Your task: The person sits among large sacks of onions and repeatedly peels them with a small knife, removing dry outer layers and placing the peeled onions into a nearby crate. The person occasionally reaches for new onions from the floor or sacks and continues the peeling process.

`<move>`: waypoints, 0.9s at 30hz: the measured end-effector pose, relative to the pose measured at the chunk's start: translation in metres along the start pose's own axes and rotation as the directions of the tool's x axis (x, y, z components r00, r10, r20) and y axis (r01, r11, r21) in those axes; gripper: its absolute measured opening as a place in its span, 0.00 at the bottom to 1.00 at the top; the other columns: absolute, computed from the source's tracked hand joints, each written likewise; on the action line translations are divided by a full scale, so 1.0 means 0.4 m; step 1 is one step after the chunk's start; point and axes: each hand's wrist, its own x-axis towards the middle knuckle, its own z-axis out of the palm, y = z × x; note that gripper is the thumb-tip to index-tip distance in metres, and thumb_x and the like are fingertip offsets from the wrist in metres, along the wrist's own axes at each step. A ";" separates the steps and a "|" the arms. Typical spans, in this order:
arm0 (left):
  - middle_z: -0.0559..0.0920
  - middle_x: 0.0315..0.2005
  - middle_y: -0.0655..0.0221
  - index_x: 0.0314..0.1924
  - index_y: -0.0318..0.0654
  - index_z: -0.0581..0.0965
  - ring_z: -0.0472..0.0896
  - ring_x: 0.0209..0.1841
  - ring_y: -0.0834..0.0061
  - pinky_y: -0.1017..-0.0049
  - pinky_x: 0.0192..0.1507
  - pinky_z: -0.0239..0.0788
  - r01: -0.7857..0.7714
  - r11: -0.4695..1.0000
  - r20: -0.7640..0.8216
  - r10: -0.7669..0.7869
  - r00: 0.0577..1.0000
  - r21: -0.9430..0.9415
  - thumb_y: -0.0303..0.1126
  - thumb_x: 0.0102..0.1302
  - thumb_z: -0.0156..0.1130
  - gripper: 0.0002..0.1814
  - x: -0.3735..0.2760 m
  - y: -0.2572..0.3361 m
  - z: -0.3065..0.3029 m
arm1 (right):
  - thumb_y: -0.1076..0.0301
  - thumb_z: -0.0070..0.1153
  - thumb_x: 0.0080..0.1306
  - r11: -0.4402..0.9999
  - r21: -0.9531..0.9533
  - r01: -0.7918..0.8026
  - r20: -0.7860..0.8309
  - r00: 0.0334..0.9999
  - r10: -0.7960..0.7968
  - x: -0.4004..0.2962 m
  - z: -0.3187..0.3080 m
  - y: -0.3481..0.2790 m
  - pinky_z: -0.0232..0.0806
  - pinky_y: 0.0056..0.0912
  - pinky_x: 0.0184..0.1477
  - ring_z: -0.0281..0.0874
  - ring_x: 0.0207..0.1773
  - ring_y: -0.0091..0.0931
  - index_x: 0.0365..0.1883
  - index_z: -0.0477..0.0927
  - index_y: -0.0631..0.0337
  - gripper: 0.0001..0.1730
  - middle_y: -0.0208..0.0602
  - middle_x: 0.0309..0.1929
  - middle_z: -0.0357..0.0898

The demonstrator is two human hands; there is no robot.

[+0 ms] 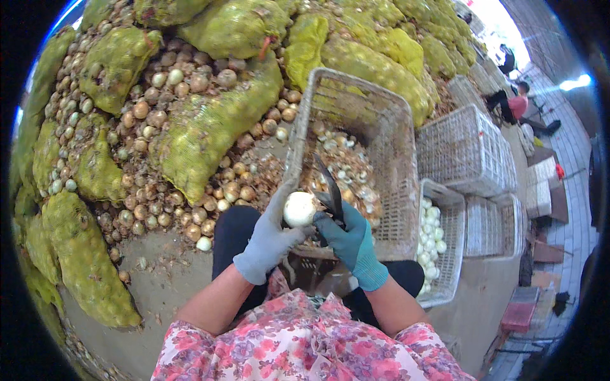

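My left hand (272, 243), in a pale grey glove, is closed around a peeled white onion (300, 209). A dark-bladed cutting tool (332, 188), perhaps shears or a knife, is gripped in my right hand (350, 243), which wears a teal glove. Part of the tool lies against the onion's right side, and the right fingers hide its handle. Both hands are over the near end of a dirty plastic crate (393, 190) that tilts between my knees. Inside it lie onion skins and trimmings (345, 166).
Loose unpeeled onions (143, 209) cover the floor at left, among yellow mesh sacks (205, 138) of onions. At right, a white crate (455, 266) holds peeled onions (430, 233), near stacked crates (457, 147). A seated person (517, 105) is in the far right background.
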 end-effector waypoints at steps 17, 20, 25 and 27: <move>0.79 0.43 0.64 0.57 0.32 0.68 0.80 0.35 0.81 0.80 0.29 0.75 0.254 0.955 -0.005 -0.256 0.967 0.154 0.27 0.50 0.74 0.35 -0.016 -0.089 0.136 | 0.65 0.58 0.60 0.615 -0.703 0.358 0.219 0.931 -0.292 -0.107 -0.202 0.185 0.72 0.49 0.36 0.80 0.37 0.45 0.54 0.74 0.57 0.22 0.47 0.37 0.79; 0.79 0.41 0.64 0.56 0.33 0.68 0.79 0.31 0.82 0.81 0.25 0.73 0.246 0.952 -0.020 -0.246 0.969 0.184 0.27 0.50 0.74 0.34 -0.018 -0.085 0.158 | 0.64 0.59 0.60 0.570 -0.741 0.354 0.219 0.931 -0.293 -0.100 -0.199 0.203 0.71 0.49 0.35 0.80 0.35 0.44 0.54 0.74 0.57 0.23 0.46 0.36 0.79; 0.80 0.43 0.64 0.56 0.33 0.68 0.80 0.36 0.80 0.80 0.34 0.75 0.321 0.922 0.006 -0.330 0.944 0.218 0.27 0.50 0.74 0.33 -0.024 -0.085 0.160 | 0.64 0.60 0.59 0.561 -0.723 0.404 0.238 0.907 -0.347 -0.092 -0.227 0.247 0.71 0.49 0.34 0.79 0.34 0.43 0.53 0.75 0.56 0.23 0.46 0.32 0.77; 0.79 0.44 0.64 0.57 0.32 0.68 0.80 0.41 0.79 0.79 0.41 0.75 0.300 0.942 0.027 -0.307 0.951 0.152 0.27 0.50 0.74 0.34 -0.027 -0.080 0.171 | 0.64 0.59 0.59 0.550 -0.731 0.404 0.253 0.909 -0.332 -0.090 -0.237 0.258 0.71 0.49 0.35 0.79 0.34 0.44 0.51 0.77 0.57 0.20 0.47 0.32 0.77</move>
